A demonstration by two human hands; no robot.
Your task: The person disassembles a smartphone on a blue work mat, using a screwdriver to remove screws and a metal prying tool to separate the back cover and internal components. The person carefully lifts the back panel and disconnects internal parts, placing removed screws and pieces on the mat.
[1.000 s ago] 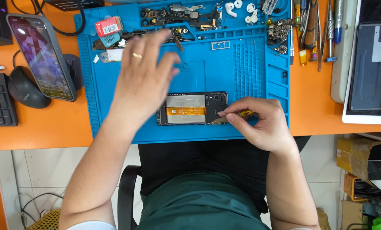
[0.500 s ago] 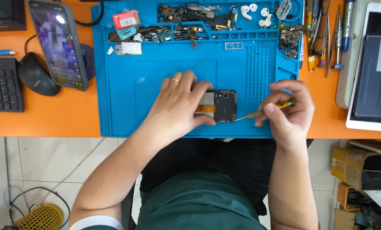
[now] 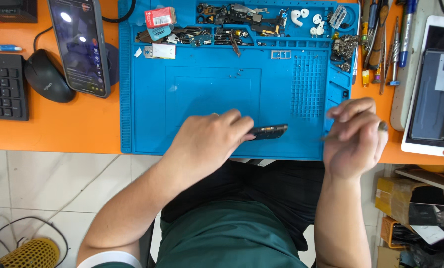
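Note:
My left hand [image 3: 209, 141] grips an opened phone [image 3: 268, 132] and tilts it up on its edge over the blue repair mat [image 3: 212, 94]; only the phone's thin dark side shows. My right hand [image 3: 356, 136] is at the mat's right edge, blurred, its fingers closed around a thin tool [image 3: 331, 138] that points left toward the phone. The two hands are apart, with bare mat between them.
Small parts, screws and a red box [image 3: 160, 17] fill the mat's top trays. A phone on a stand [image 3: 78, 47], a mouse [image 3: 48, 77] and a keyboard [image 3: 3, 84] lie left. Tools [image 3: 380, 44] and a tablet [image 3: 433, 94] lie right on the orange desk [image 3: 68, 124].
The left hand has lifted the phone from lying flat to standing on its edge. The right hand with the tool has drawn away to the right.

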